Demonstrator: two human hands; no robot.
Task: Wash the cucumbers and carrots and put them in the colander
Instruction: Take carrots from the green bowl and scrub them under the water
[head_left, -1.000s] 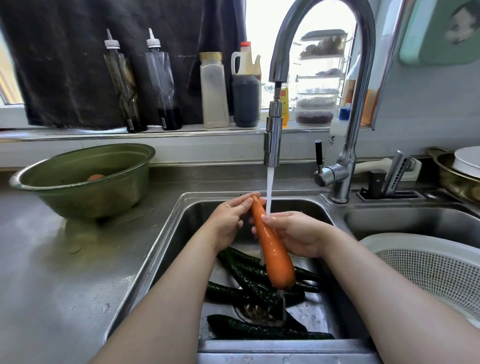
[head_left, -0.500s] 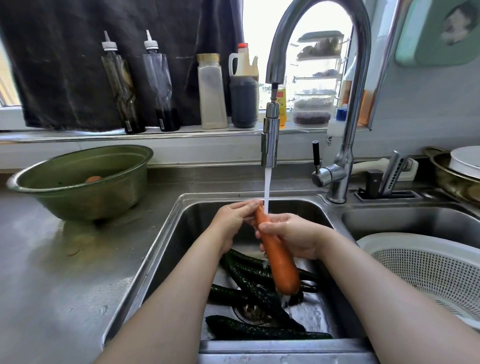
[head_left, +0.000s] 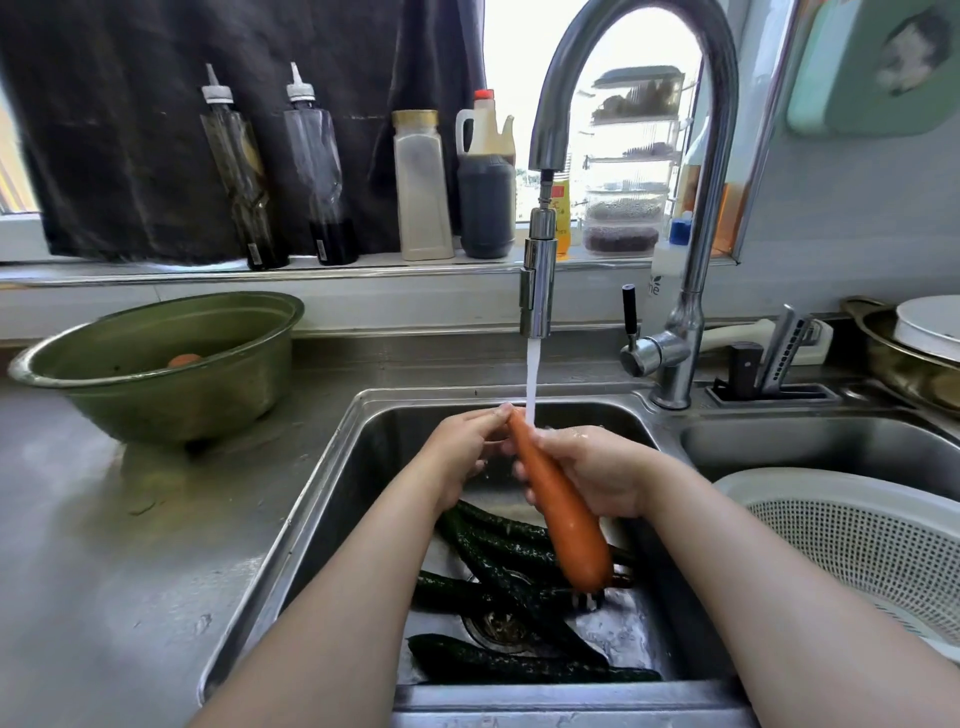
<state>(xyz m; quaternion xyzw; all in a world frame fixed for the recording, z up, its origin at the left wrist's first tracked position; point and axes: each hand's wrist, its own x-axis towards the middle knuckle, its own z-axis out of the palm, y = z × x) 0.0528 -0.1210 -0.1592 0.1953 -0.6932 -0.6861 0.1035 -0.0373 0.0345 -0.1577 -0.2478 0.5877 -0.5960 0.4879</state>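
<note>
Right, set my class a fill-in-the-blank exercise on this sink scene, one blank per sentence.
1. The left hand and the right hand hold an orange ____ under the running water.
2. The cucumbers lie at the bottom of the ____.
3. The white colander stands to the ____ of both hands.
Missing words: carrot; sink; right.

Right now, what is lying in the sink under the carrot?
Several dark green cucumbers lie on the sink floor beneath the carrot, around the drain. The forearms hide part of the basin.
</note>
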